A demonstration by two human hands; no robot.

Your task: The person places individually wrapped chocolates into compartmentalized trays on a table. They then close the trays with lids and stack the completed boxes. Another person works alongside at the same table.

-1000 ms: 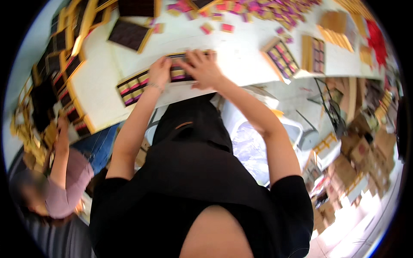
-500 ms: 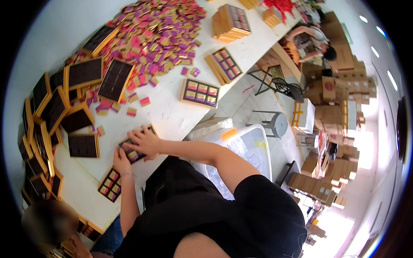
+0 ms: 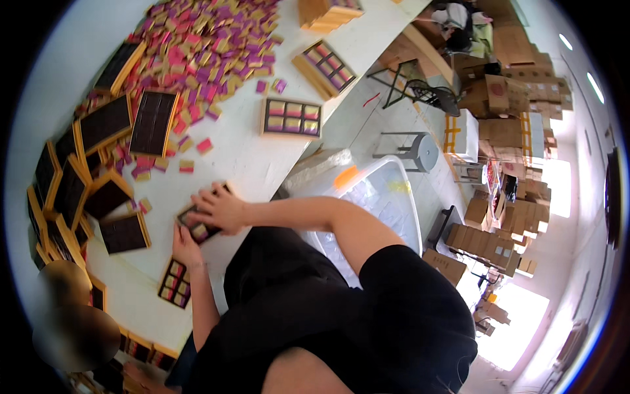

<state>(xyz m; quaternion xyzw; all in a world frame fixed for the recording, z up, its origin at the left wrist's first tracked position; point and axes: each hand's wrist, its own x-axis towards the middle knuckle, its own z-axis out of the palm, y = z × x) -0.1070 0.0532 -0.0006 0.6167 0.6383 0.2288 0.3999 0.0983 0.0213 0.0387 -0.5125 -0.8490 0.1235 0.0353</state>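
1 compartmented box (image 3: 200, 233), ctr-left of frame, face up, long axis lower L to upper R. On it: 1 R hand (image 3: 222, 210), fingers spread wide; 1 L hand (image 3: 186, 247) at its lower-L end, grip I can't tell. I also log: 1 lower box (image 3: 174, 284), just below L hand; 1 six-pkt box (image 3: 291, 118), upper ctr; 1 grey stool (image 3: 424, 152), upper R.

Free tabletop (image 3: 237, 156) mid-table, dark trays (image 3: 152, 123) blocking left
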